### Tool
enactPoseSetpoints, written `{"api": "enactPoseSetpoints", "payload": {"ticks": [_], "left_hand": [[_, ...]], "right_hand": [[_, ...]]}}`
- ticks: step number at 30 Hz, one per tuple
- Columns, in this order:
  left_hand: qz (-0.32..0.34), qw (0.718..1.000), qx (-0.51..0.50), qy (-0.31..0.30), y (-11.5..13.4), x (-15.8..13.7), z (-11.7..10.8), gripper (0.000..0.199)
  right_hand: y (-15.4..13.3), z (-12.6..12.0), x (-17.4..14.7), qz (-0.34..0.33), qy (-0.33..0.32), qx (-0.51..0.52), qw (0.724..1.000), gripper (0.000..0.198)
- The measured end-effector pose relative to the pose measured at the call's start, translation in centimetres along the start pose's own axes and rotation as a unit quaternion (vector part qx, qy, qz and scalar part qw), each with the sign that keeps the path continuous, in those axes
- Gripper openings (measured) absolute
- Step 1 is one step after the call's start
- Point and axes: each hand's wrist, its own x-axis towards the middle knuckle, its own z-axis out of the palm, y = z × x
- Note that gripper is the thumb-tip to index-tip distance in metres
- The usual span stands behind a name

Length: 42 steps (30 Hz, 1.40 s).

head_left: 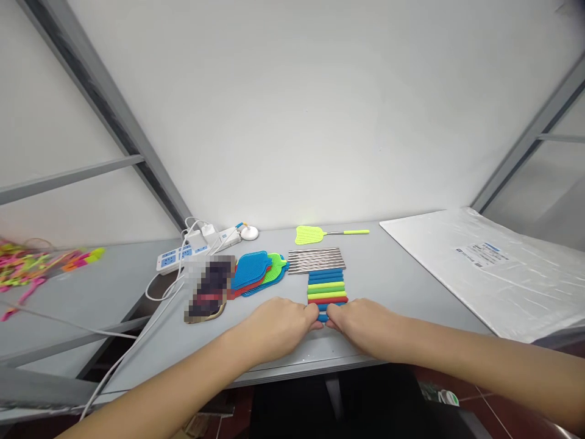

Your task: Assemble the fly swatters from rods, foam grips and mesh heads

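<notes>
At the table's front edge, my left hand (283,324) and my right hand (365,324) are both closed on a blue handle tube (323,317), thumbs side by side. Just beyond them lies a row of coloured handle tubes (326,286) in blue, green, yellow and red. Several thin metal rods (315,260) lie parallel behind that row. To their left is an overlapping pile of fly swatter heads (251,269) in blue, green and red. A complete yellow-green fly swatter (311,235) rests near the wall. My hands partly hide the nearest tubes.
A phone-like object (212,289), partly pixelated, lies left of the swatter heads. Behind it are a power strip (171,260), white cables and a round white device (249,232). A large white wrapped panel (457,274) covers the right side. Colourful items (36,268) lie far left.
</notes>
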Motion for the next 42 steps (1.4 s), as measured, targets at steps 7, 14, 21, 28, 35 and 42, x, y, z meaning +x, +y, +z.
{"api": "enactPoseSetpoints", "payload": {"ticks": [7,14,21,28,35,42], "left_hand": [[-0.062,0.983,-0.172,-0.031,-0.2,-0.3,-2.3,0.039],[-0.050,0.994,-0.069,0.061,-0.8,2.4,-1.4,0.034],[0.096,0.952,0.186,0.224,0.1,2.1,-1.3,0.018],[0.071,0.976,0.146,0.145,0.8,1.4,-1.1,0.010],[-0.001,0.982,0.134,0.134,1.1,0.7,-1.4,0.011],[-0.035,0.996,0.062,0.058,1.6,0.2,-2.5,0.008]], "right_hand": [[0.7,-1.4,-0.3,-0.059,0.053,-0.113,0.990,0.013],[2.3,-3.2,-0.2,0.015,0.044,0.008,0.999,0.020],[2.3,-4.3,-1.6,0.037,-0.160,0.521,0.837,0.043],[0.9,-3.9,-1.9,0.027,-0.042,0.405,0.913,0.032],[1.3,-2.8,-0.7,0.003,0.030,0.136,0.990,0.035],[2.4,-1.6,-0.2,-0.025,0.050,0.056,0.997,0.036]]}}
